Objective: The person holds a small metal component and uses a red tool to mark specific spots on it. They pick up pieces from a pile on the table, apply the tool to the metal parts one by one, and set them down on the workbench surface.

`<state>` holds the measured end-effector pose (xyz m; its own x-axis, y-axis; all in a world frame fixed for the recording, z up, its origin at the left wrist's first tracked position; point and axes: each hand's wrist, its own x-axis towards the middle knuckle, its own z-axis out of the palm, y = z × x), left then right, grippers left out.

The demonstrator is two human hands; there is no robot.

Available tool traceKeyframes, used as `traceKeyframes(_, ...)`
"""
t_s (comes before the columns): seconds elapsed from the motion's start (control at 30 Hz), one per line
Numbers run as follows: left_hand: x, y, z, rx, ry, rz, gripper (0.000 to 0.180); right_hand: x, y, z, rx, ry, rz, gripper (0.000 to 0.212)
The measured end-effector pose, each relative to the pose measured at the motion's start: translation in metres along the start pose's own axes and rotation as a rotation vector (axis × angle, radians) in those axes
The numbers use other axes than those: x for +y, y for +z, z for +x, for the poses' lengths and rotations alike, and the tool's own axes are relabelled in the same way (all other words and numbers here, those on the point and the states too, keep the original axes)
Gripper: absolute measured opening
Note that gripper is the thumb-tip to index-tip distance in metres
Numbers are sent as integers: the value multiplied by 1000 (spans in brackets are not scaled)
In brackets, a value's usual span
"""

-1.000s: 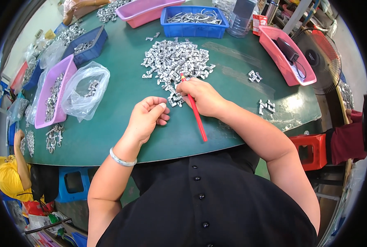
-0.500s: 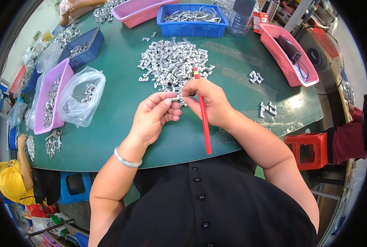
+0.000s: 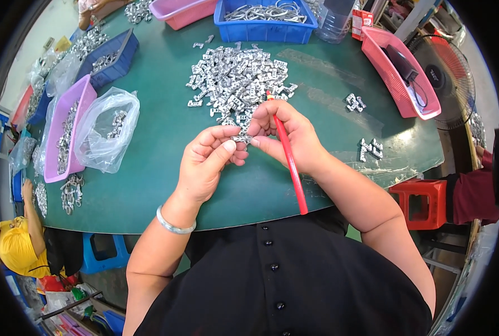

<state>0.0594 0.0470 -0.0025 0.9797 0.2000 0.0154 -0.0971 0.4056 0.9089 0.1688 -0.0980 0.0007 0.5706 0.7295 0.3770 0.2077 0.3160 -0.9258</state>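
My left hand point(image 3: 207, 159) pinches a small silver metal piece point(image 3: 241, 139) between thumb and fingers. A pale bangle is on that wrist. My right hand point(image 3: 290, 137) meets the piece's other end with its fingertips and has a long red pencil point(image 3: 292, 162) tucked in it. The pencil slants across the hand, with a yellow band near its upper end and its lower end pointing toward me. Just beyond both hands lies a big heap of similar silver metal pieces point(image 3: 235, 75). The fingers hide much of the held piece.
Small groups of pieces point(image 3: 371, 149) lie on the green table point(image 3: 171, 185) to the right. A blue bin of metal rings point(image 3: 266, 31), a pink basket point(image 3: 392, 78), a purple tray point(image 3: 53, 162) and a plastic bag point(image 3: 101, 154) stand around. A person in yellow point(image 3: 22, 246) sits at left.
My right hand has shifted slightly right, and the pencil's lower end has swung right and nearer me. My left hand still holds the metal piece. The whole view has shifted a little.
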Motion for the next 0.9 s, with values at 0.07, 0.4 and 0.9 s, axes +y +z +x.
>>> traceKeyframes(0.07,0,0,1,5,-2,-9,20,1,0,-1,-9,-12,-6,32)
traceKeyframes(0.4,-4,-3,-1,-45,93,114,20,-1,-1,-1,-18,24,103,31)
traceKeyframes(0.9,-4,-1,-1,-55,145,130,39,1,-1,0,-42,-36,56,33)
